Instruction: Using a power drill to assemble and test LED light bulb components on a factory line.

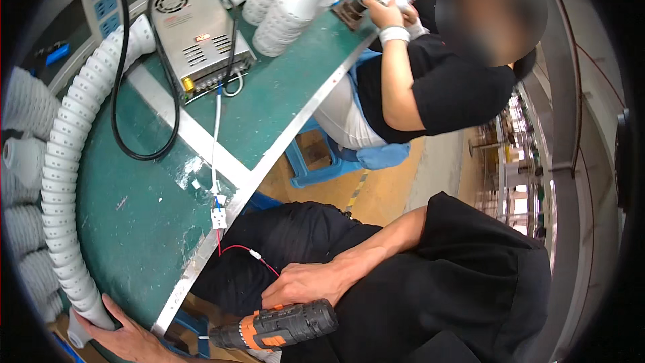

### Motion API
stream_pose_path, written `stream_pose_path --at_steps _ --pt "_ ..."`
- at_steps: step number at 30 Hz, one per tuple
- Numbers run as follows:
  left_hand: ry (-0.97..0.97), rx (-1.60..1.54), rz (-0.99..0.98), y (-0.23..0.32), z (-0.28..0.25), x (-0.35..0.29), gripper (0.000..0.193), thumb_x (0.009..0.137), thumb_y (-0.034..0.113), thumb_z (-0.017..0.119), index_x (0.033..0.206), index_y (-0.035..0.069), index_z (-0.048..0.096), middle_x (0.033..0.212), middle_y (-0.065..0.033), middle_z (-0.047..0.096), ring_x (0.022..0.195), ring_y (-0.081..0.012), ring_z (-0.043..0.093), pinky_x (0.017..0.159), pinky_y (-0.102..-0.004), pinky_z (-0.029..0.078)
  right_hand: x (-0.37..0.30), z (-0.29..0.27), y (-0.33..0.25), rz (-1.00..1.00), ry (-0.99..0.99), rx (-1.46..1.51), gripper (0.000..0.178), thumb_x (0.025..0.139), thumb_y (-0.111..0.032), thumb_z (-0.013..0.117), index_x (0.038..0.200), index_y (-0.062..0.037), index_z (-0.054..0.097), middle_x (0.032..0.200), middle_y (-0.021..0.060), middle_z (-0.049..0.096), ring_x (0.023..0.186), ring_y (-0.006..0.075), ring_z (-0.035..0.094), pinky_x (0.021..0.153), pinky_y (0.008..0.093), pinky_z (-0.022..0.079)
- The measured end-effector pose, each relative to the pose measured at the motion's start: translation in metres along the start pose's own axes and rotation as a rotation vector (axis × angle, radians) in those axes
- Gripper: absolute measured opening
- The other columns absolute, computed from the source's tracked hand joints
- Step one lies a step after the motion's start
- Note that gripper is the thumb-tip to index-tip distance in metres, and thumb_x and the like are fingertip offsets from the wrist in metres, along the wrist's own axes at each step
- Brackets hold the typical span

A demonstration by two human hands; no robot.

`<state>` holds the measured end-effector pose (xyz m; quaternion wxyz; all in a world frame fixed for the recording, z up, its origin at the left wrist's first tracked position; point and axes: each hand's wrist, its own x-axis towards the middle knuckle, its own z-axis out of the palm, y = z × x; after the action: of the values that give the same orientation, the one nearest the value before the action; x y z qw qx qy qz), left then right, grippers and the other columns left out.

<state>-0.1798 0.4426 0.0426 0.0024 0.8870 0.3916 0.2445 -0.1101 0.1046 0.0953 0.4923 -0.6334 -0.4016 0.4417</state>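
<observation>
A curved stack of white cones (60, 173), extending ahead of the left hand (127, 337), is gripped by it at the near end; a drill (289, 327) is grasped by the right hand (302, 286). If only that end is lifted, the stack may be parted. The red wire (236, 247) beyond the right hand could be snagged by drill movement. Ahead of both hands, a power supply (181, 20) bears print and a lit display (202, 38).

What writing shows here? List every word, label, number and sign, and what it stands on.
Power supply: lit red digits on its display; not copied out here.
Power supply: reddish print on its case, too small to read.
Table edge: dark marks, too blurred to read.
Drill: any marks are too small to read.
I can make out no other text.
</observation>
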Motion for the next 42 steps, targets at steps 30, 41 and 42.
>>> stream_pose_path --at_steps 30,41,42 --pt "0.280 -0.248 0.009 0.068 0.044 -0.063 0.070 0.077 0.043 0.073 0.131 0.005 0.051 0.111 -0.0186 0.059 0.103 -0.0356 0.060 0.089 -0.0456 0.050 -0.015 -0.102 0.038 0.021 0.130 -0.189 0.018 0.086 -0.009 0.066 0.103 -0.0030 0.071 0.085 -0.0035 0.065 0.071 0.0076 0.055 0.064 0.0245 0.044" --pt "0.128 -0.283 -0.116 0.087 0.049 -0.051 0.082 0.076 0.037 0.080 0.141 0.002 0.043 0.120 -0.0180 0.056 0.114 -0.0337 0.056 0.095 -0.0463 0.047 0.038 -0.078 -0.048 -0.426 0.167 -0.095 0.022 0.085 -0.010 0.067 0.106 -0.0029 0.070 0.090 -0.0023 0.065 0.072 0.0072 0.053 0.065 0.0235 0.043" --pt "0.114 -0.277 -0.122 0.093 0.051 -0.047 0.080 0.074 0.034 0.082 0.138 0.003 0.044 0.119 -0.0175 0.056 0.114 -0.0331 0.056 0.095 -0.0468 0.047 0.033 -0.073 -0.059 -0.433 0.207 -0.078 0.023 0.085 -0.010 0.067 0.107 -0.0029 0.070 0.091 -0.0022 0.065 0.072 0.0072 0.053 0.065 0.0234 0.042"
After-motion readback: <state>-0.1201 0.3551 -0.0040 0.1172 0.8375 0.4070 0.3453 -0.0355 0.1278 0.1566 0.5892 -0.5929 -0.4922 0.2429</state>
